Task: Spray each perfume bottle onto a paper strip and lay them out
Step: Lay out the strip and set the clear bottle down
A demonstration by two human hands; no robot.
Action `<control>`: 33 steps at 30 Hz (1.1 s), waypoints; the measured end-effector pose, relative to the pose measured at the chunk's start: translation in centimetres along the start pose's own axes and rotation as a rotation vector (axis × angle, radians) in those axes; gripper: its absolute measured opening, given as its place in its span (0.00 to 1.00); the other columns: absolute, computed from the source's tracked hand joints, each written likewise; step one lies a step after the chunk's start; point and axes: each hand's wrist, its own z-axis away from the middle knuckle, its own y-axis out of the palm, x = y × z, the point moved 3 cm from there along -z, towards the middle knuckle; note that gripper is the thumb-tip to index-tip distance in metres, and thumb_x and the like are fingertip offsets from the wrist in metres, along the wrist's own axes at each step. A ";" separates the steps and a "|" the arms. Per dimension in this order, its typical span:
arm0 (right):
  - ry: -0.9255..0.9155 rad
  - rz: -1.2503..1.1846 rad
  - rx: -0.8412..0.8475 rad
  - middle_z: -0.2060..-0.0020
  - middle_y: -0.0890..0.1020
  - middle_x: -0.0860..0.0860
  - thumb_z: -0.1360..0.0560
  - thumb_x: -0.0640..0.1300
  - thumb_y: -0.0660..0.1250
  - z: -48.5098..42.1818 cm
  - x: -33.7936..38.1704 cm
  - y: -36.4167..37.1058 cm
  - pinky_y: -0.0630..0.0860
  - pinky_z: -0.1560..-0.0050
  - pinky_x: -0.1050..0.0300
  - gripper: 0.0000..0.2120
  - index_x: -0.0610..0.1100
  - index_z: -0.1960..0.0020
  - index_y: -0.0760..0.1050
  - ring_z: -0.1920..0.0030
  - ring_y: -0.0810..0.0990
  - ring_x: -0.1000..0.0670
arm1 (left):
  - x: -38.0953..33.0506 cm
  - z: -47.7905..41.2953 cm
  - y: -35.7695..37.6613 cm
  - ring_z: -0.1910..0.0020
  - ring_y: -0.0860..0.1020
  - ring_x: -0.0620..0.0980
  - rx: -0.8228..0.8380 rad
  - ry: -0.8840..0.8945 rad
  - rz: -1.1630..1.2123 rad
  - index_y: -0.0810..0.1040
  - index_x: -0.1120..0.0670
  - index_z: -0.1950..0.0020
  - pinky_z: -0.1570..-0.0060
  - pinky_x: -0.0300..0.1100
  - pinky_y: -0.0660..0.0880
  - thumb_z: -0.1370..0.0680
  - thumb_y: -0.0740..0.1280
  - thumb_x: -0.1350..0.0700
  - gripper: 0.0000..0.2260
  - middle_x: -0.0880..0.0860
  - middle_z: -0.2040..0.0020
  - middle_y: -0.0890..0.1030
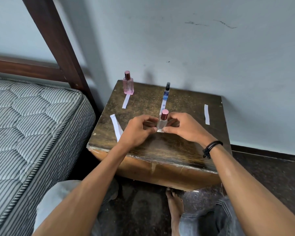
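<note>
No words can be read. The marks on the pink bottle (128,85) and the thin blue spray bottle (166,92) are too small.

The left hand (138,132) and right hand (184,128) curl their fingers (150,118) round a little clear bottle (162,123). It has a shiny pink cap and stands on the rough, dark wooden counter (169,145).

Past the fingers stand the other two bottles, each at the end of a white paper strip (126,101). A left strip (117,126) and a right strip (206,114) lie flat beside the fingers. A stripy mattress (32,120) sits further left.
</note>
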 end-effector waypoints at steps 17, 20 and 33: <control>-0.046 -0.416 -0.239 0.47 0.86 0.49 0.22 0.32 0.70 0.9 -1.8 -3.3 0.80 0.40 0.51 0.16 0.48 0.39 0.81 0.48 0.86 0.47 | -3.1 -2.3 4.2 0.55 0.82 0.39 -0.194 0.077 0.233 0.79 0.50 0.47 0.55 0.30 0.77 0.26 0.77 0.58 0.11 0.45 0.53 0.83; -0.039 -0.438 -0.267 0.40 0.83 0.46 0.23 0.33 0.71 1.2 -1.8 -3.7 0.78 0.38 0.57 0.16 0.42 0.37 0.80 0.44 0.85 0.50 | -3.3 -2.9 5.1 0.55 0.82 0.41 -0.259 0.084 0.233 0.79 0.50 0.48 0.54 0.34 0.78 0.27 0.78 0.56 0.11 0.44 0.52 0.84; 0.013 -0.360 -0.520 0.47 0.87 0.54 0.25 0.38 0.76 1.3 -5.2 -6.9 0.77 0.34 0.48 0.16 0.49 0.39 0.82 0.44 0.84 0.52 | -5.1 -7.4 9.3 0.51 0.81 0.39 -0.163 0.178 0.154 0.81 0.54 0.37 0.54 0.26 0.75 0.24 0.75 0.54 0.16 0.49 0.46 0.84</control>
